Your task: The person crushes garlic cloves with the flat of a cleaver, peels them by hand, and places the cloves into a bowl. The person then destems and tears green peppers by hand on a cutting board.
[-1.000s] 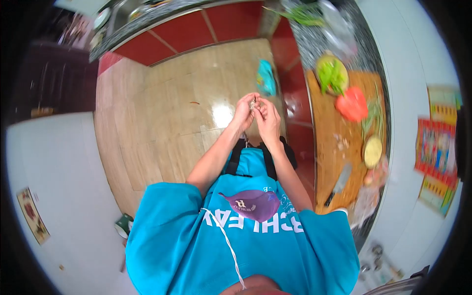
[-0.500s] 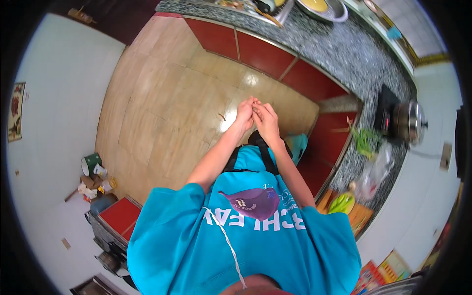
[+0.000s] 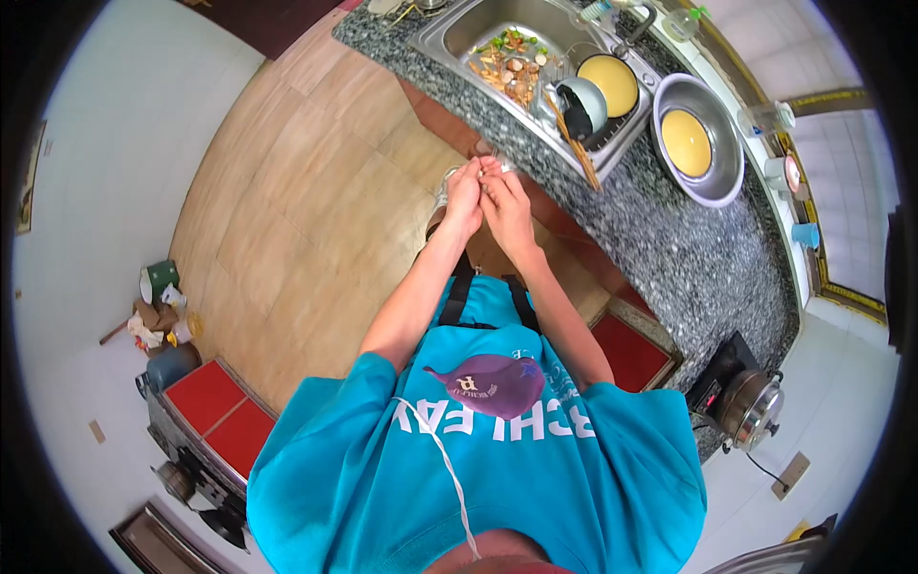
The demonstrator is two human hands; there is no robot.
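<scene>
My left hand and my right hand meet in front of me, near the edge of the granite counter. The fingers of both are closed around something small and pale between the fingertips, too small to name. Beyond them is a steel sink with peelings and scraps in its left part. A yellow round dish, a grey bowl and chopsticks lie at its right part.
A metal basin with a yellow dish inside stands right of the sink. At the lower right a steel pot sits on a black cooker. Cups and bottles line the window sill. Bags and a green bin are on the left.
My view has turned from the cutting board with vegetables toward the sink, which is now in front of me. Both hands have stayed together, now close to the counter's edge.
</scene>
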